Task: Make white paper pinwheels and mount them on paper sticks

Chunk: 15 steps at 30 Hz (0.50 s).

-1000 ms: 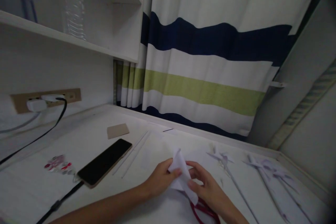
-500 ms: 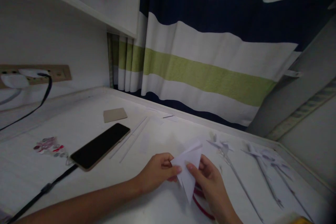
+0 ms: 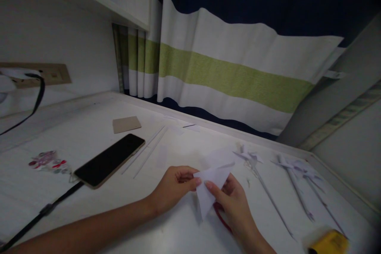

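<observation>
Between my two hands is a folded piece of white paper (image 3: pixel 210 188), held above the table with one corner pointing down. My left hand (image 3: pixel 175 186) pinches its left corner between thumb and fingers. On the right side, my right hand (image 3: pixel 230 198) grips the paper with the thumb on its near face and the fingers behind. A red curved handle (image 3: pixel 222 220), perhaps of scissors, shows partly beneath my right hand; the rest is hidden. Right of the hands lie paper pinwheels on thin sticks, one of them a white pinwheel (image 3: pixel 248 154).
A black-screened phone (image 3: pixel 110 160) with a strap and beaded charm (image 3: pixel 47 160) lies at left. Behind it are a beige card (image 3: pixel 126 124) and thin white sticks (image 3: pixel 149 152). A yellow object (image 3: pixel 329 242) sits at lower right. A striped curtain (image 3: pixel 232 71) hangs behind the table.
My view has shifted slightly, bringing more of the yellow object into sight. The paper has turned a little in my hands, its upper flap standing further apart. Both hands keep their hold.
</observation>
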Available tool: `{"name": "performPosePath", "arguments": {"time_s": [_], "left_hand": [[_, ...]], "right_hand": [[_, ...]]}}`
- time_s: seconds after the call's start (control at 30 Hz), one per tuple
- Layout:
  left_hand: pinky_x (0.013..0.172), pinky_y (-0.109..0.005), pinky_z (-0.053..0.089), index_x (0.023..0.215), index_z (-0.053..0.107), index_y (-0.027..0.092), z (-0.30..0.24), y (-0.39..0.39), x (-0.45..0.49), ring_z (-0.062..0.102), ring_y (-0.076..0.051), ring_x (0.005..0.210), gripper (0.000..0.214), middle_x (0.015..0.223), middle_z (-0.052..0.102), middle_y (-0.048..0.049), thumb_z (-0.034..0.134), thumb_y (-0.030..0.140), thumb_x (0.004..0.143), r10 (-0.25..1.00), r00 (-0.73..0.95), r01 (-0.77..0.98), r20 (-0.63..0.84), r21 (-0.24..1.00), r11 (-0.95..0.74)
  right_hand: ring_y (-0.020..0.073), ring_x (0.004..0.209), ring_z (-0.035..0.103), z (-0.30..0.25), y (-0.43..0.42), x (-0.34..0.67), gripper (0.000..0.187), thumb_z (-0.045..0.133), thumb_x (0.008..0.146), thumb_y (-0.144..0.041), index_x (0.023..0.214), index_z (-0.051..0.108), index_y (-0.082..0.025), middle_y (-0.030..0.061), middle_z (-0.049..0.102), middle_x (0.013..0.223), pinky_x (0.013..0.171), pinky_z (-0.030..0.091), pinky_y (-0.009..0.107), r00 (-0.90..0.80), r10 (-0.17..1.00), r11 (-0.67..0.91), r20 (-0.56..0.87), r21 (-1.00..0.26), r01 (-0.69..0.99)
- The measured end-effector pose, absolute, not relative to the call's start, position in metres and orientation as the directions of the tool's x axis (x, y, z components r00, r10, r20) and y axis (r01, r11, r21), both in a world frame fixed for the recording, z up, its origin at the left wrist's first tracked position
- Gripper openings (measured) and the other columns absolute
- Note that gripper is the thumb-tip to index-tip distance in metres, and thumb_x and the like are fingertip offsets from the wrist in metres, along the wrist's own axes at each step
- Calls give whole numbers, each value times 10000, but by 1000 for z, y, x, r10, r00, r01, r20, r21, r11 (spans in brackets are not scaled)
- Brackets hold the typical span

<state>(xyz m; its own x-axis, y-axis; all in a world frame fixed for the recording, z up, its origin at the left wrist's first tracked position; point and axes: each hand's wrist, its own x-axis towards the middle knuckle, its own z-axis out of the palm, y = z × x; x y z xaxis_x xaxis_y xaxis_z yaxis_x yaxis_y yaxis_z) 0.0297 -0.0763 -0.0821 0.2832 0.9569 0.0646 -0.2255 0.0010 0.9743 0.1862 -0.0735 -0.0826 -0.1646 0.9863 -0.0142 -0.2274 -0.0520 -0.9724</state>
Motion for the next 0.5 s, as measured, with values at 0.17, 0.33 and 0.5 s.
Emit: {"name": "performPosePath", "arguments": {"time_s": [0.17, 0.33, 0.5], "left_hand": [[635, -238, 445, 902, 647, 118, -83, -74, 28, 599, -150, 687, 235, 739, 672, -55, 616, 237, 701, 955, 295, -203, 44, 979, 18], [639, -240, 447, 909, 651, 138, -87, -71, 28, 600, -144, 679, 239, 749, 675, -51, 619, 247, 698, 946, 322, -213, 35, 976, 36], [615, -227, 446, 879, 663, 137, -86, -68, 28, 596, -135, 653, 223, 730, 673, -49, 626, 249, 690, 943, 333, -199, 17, 979, 53]], "right_hand": [[156, 661, 614, -86, -72, 187, 289, 716, 597, -202, 837, 560, -154, 35, 682, 754, 611, 481, 263, -169, 985, -66, -28, -973, -222], [175, 632, 616, -91, -72, 188, 248, 709, 602, -228, 803, 590, -143, 54, 687, 735, 596, 477, 290, -182, 982, -90, -50, -971, -221], [180, 641, 614, -93, -71, 188, 261, 716, 591, -230, 805, 594, -144, 57, 684, 739, 598, 473, 292, -170, 984, -97, -60, -971, -219]]}}
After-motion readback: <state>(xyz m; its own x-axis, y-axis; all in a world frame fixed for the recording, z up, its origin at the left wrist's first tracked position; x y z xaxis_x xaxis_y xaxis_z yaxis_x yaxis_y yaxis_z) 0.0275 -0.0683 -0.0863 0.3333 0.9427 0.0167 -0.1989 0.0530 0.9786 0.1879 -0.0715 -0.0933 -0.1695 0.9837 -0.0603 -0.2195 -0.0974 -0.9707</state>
